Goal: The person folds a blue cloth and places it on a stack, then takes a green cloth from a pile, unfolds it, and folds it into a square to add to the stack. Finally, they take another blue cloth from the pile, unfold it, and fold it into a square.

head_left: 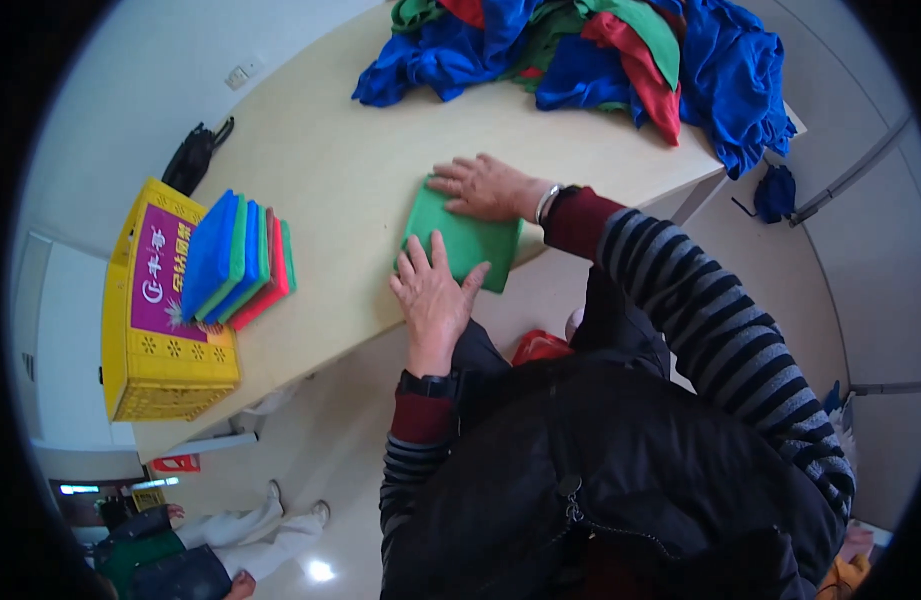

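Note:
A green cloth (458, 236), folded into a flat square, lies at the table's near edge, its near corner reaching the rim. My left hand (432, 295) rests on its lower left side with the fingers spread. Across its upper right part lies my right hand (492, 188), palm down, fingers stretched toward the left. Neither hand grips anything; both press flat on the cloth. To the left, a stack of folded blue, green and red cloths (242, 262) leans against the yellow crate.
A yellow crate (175, 375) with a purple panel stands at the table's left end. Crumpled blue, green and red cloths (580, 65) are heaped along the far right of the pale table (320, 150). A black item (192, 160) lies behind the crate. Another person (180, 550) is at lower left.

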### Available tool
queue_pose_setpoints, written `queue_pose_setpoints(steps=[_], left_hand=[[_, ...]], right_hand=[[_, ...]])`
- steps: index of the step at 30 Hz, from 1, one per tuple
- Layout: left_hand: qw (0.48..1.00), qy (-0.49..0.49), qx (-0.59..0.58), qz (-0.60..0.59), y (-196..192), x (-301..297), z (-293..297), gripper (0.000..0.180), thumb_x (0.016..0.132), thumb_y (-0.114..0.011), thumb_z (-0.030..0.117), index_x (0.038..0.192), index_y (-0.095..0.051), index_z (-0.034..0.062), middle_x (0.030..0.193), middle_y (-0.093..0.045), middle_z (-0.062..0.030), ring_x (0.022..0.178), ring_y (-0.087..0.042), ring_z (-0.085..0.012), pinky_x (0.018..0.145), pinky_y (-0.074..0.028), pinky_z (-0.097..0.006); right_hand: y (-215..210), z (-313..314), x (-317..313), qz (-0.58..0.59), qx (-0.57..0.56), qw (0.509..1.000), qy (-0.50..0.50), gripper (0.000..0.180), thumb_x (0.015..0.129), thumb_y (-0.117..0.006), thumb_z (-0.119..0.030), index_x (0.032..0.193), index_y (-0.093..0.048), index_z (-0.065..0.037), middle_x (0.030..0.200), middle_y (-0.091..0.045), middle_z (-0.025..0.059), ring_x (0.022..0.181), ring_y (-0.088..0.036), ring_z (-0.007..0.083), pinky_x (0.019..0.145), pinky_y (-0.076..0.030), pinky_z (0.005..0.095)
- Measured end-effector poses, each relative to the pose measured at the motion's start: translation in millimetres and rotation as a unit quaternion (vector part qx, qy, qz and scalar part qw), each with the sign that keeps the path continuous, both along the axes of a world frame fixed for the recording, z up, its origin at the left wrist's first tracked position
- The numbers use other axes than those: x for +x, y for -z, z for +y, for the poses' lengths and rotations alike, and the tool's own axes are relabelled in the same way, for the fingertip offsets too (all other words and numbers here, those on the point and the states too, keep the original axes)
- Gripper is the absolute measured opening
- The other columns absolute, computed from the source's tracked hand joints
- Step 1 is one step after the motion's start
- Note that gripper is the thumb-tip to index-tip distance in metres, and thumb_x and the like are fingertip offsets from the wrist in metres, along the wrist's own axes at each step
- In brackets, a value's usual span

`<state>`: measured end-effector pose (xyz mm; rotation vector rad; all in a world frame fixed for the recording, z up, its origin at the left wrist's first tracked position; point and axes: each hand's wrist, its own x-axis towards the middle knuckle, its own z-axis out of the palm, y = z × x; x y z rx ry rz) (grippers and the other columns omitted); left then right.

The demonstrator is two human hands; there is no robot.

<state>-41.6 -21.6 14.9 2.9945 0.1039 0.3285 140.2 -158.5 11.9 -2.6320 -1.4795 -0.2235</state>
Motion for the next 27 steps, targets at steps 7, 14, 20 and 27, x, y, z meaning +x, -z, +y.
queue_pose_setpoints(steps=[7,14,20,27], left_hand=[[0.997,-0.038,0.072,-0.020,5.7,-17.6,-8.9,0.088,0.087,-0.054,0.070,0.147,-0.044,0.0062,0.147,-0.043,-0.0248,0.127,-0.045,-0.0394,0.099,-0.036,-0.051],[0.992,-0.083,0.098,0.012,-4.8,-19.3,-23.6,0.085,0.088,-0.053,0.069,0.146,-0.046,0.0063,0.144,-0.047,-0.0240,0.123,-0.049,-0.0355,0.097,-0.037,-0.049],[0.993,-0.023,0.101,-0.051,-6.1,-5.4,10.4,0.060,0.099,-0.051,0.044,0.144,-0.047,0.0037,0.147,-0.046,-0.0199,0.132,-0.044,-0.0348,0.110,-0.031,-0.057],[0.996,0.080,-0.005,-0.041,30.1,44.4,34.8,0.052,0.101,-0.048,0.029,0.146,-0.043,0.0023,0.156,-0.037,-0.0159,0.146,-0.030,-0.0335,0.119,-0.023,-0.056]], right_hand=[[9.1,-11.3,-47.8,0.078,0.100,0.971,0.204,0.058,0.100,-0.048,-0.043,0.148,-0.042,-0.011,0.154,-0.041,0.0161,0.140,-0.040,0.0378,0.114,-0.032,0.0553],[8.0,-9.6,-40.2,0.083,0.132,0.976,0.155,0.058,0.099,-0.051,-0.041,0.147,-0.043,-0.009,0.152,-0.042,0.0169,0.144,-0.035,0.0371,0.116,-0.029,0.0554],[-6.4,18.7,-61.4,0.021,0.145,0.978,0.147,0.058,0.100,-0.050,-0.040,0.146,-0.044,-0.006,0.152,-0.043,0.0162,0.145,-0.034,0.0357,0.117,-0.027,0.0543],[17.0,21.0,-74.8,0.035,0.128,0.984,0.119,0.057,0.100,-0.049,-0.039,0.145,-0.046,-0.005,0.153,-0.042,0.0154,0.146,-0.033,0.0345,0.119,-0.024,0.0516]])
